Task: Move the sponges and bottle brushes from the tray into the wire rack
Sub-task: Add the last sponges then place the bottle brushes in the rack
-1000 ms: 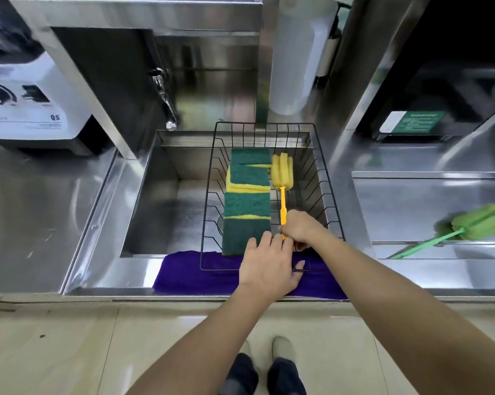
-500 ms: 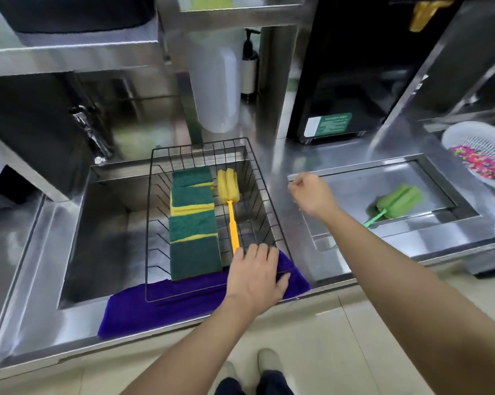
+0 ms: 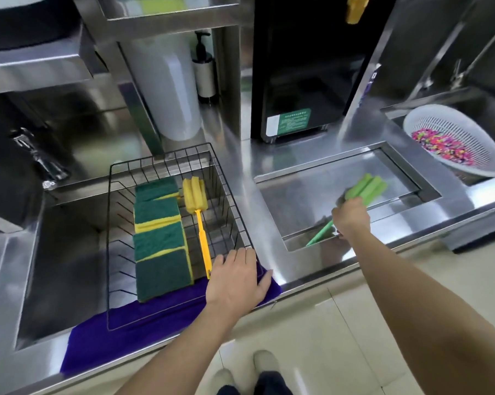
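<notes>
A black wire rack sits in the sink on a purple cloth. Inside it lie several green-and-yellow sponges in a row and a yellow bottle brush. My left hand rests flat on the rack's near right corner, fingers spread, holding nothing. To the right is the recessed steel tray, where a green bottle brush lies. My right hand is closed around the green brush's handle, the foam head sticking out beyond the fingers.
A white colander with colourful bits stands at the far right. A black machine, a pump bottle and a white cylinder stand at the back. A tap juts out left of the sink.
My right hand let go of the yellow brush in the rack, swung right over the tray and closed on the green brush's handle. My left hand stayed on the rack's corner.
</notes>
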A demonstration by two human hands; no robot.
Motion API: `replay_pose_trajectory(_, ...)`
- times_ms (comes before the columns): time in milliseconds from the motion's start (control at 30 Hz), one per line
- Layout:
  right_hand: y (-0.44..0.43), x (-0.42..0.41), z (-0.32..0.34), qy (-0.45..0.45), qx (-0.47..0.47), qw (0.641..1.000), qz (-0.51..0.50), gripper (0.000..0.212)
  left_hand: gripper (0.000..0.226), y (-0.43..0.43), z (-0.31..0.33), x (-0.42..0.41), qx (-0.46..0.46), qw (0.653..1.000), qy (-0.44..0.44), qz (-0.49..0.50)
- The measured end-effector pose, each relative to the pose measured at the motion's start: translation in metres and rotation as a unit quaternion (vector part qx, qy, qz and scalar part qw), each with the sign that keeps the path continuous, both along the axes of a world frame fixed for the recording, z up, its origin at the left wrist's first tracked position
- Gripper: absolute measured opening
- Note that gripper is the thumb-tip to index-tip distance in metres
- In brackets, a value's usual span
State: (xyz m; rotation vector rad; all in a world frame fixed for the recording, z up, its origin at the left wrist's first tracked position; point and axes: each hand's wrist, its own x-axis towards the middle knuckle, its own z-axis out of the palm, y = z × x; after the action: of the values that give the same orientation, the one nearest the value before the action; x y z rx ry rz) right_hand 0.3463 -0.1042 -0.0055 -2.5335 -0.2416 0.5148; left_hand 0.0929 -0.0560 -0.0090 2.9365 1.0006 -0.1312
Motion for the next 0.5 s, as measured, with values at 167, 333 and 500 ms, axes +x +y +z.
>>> replay_pose_trajectory(167, 0.007, 0.005, -0.010, -0.018, -0.080, 0.996, 0.026, 0.050, 0.046, 0.001, -0.001, -0.001, -0.006, 1.000, -0.009, -0.003)
replay_pose_trajectory(333, 0.016, 0.004, -0.013, 0.007, -0.019, 0.999, -0.030, 0.049, 0.044, 0.001, -0.002, -0.003, -0.012, 1.000, -0.020, -0.006)
replay_pose_trajectory(500, 0.042, 0.005, -0.002, 0.025, 0.192, 0.980, -0.054, 0.049, 0.042, 0.001, 0.000, -0.003, -0.029, 0.999, -0.039, -0.004)
